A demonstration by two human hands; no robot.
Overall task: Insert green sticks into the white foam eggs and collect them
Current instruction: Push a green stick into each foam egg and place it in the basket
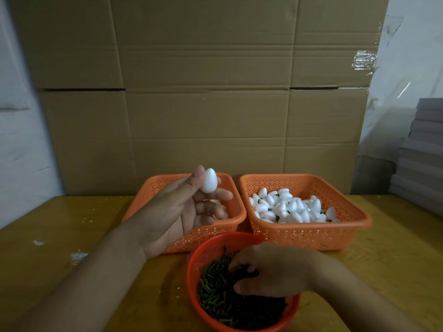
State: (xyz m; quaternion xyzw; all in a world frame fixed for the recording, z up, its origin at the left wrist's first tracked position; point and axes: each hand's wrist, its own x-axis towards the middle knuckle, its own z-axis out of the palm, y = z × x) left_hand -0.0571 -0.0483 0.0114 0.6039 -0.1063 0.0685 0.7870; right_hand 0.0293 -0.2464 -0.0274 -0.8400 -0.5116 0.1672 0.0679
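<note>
Cardboard sheet (pixel 203 92) behind, grey boards (pixel 424 149) right.

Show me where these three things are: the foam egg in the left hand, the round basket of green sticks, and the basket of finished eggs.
foam egg (pixel 208 180), head view, middle of its white side.
round basket (pixel 197 256), head view, left rim.
basket of finished eggs (pixel 302 233), head view, front wall.

One head-worn view looks forward and down, close over the wooden table (pixel 72 224) toward a cardboard wall (pixel 203 92).

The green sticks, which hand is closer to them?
Right. The right hand is down in the round basket, fingers among the green sticks. The left hand is up above the table, holding an egg.
</note>
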